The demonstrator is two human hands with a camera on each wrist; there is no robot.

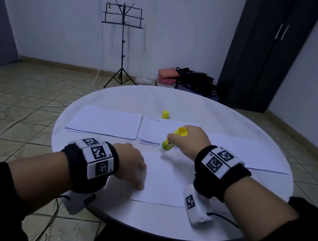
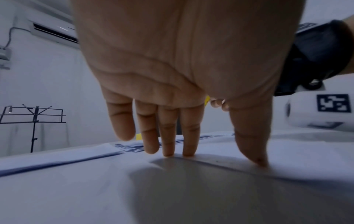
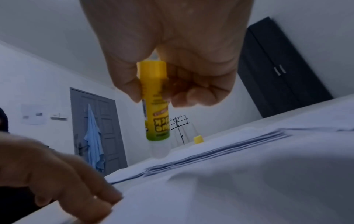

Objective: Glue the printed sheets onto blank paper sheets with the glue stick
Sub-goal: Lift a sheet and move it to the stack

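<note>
Fingers (image 3: 199, 94) of right hand (image 1: 189, 140) grip glue stick (image 3: 156, 109) | tip down

table (image 1: 238, 121): round, white | on it: paper stacks (image 1: 105, 122); single sheet (image 1: 163, 180); yellow cap (image 1: 165, 114)

Glue stick (image 3: 156, 109): label printed upside down in the right-wrist view, letters partly hidden and blurred, not legible. Wristbands (image 1: 97, 157): square coded markers, no words.

Black music stand (image 1: 122, 36) by the wall, dark wardrobe (image 1: 270, 52) right.
</note>
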